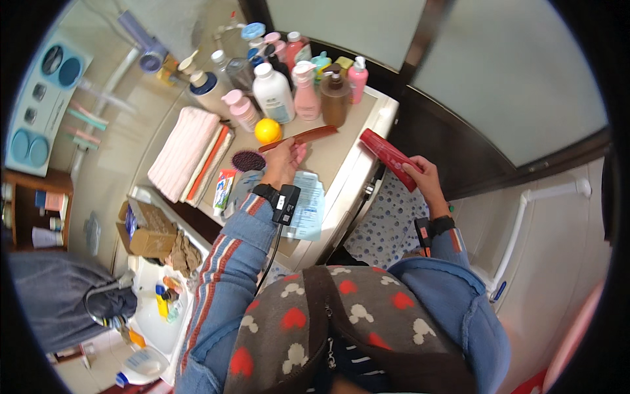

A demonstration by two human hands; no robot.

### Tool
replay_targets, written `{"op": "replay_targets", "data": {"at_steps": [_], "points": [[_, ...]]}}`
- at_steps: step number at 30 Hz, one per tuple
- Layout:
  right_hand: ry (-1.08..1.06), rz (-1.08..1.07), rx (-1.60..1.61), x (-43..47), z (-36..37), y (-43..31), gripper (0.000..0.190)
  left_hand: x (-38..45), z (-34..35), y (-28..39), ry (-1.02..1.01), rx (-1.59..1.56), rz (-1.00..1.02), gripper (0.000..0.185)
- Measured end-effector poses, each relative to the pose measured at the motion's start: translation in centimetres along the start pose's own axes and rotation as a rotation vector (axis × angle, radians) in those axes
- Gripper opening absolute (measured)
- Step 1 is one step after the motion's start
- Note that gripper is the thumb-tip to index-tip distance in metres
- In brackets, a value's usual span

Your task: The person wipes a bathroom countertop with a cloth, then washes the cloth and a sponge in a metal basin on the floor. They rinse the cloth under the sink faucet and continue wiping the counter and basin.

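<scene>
My left hand (282, 160) holds a reddish-brown comb (315, 135) over the counter, beside a yellow ball-shaped item (268, 131). In my right hand (427, 178) is a red tube-like bottle (388, 156), held out past the counter's right edge. A dark-bristled hairbrush (248, 161) lies just left of my left wrist. Near it are a toothpaste tube (224, 189) and a light-blue printed packet (309, 212), which my left wrist partly overlaps. Folded towels (184, 152) are stacked at the left of the counter.
Pump bottles, among them a white bottle (273, 93) and a brown pump bottle (335, 98), crowd the counter's back. A sink (160, 315) holding small bottles and an open cardboard box (152, 236) are at lower left. A white pipe (512, 236) runs along the right wall.
</scene>
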State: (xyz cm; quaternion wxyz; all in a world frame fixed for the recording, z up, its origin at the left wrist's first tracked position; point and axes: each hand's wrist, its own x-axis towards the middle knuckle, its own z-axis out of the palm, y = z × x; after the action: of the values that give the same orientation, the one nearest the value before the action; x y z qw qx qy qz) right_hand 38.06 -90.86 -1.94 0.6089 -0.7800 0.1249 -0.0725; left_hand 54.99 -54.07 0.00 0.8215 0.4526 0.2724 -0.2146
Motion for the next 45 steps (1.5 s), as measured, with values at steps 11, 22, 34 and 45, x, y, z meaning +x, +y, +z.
{"op": "replay_targets", "data": {"at_steps": [11,22,34,45], "points": [[-0.165,0.017,0.018,1.6,5.8,-1.0,0.018,-6.2,-8.6,6.6,0.342,0.040,0.618,0.011],[-0.144,-0.069,-0.262,5.0,11.1,-2.7,0.030,-10.6,-15.7,5.5,0.426,-0.240,0.613,0.016],[0.060,-0.680,-0.691,3.2,15.3,-6.9,0.046,-11.4,-17.4,3.7,0.316,-0.466,0.493,0.022],[-0.569,-0.802,-0.692,-2.6,28.8,-10.8,0.072,-15.1,-18.8,2.3,0.271,-0.475,0.431,0.020]]}}
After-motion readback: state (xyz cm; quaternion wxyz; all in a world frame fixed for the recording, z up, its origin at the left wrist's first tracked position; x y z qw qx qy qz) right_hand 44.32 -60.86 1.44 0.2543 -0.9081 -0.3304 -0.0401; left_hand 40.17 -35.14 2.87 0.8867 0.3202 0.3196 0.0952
